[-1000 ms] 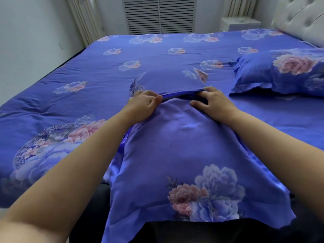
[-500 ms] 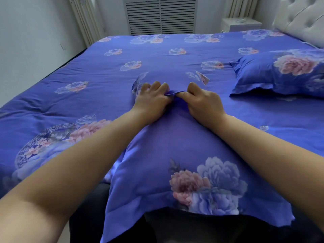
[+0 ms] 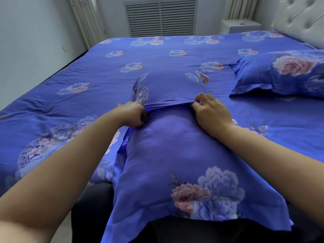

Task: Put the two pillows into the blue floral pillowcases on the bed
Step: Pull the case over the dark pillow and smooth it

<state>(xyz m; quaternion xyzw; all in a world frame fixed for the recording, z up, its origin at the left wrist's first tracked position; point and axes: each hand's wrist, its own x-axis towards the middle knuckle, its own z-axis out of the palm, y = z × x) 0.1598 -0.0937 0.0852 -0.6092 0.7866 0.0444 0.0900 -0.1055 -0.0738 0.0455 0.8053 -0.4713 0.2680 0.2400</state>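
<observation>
Two hands pinch the folded edge of a blue floral pillowcase [image 3: 175, 163] lying at the bed's [image 3: 87, 71] near edge: left hand [image 3: 131, 114] and right hand [image 3: 211, 114] apart. A second cased pillow [image 3: 284, 74] rests near the headboard [image 3: 301, 18].

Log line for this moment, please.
stage: closing second pillowcase | left hand: grips flap edge | right hand: grips flap edge | first cased pillow: on bed, right

A slatted vent [image 3: 160, 18] on the far wall, a tufted headboard [image 3: 305, 18] at right.
</observation>
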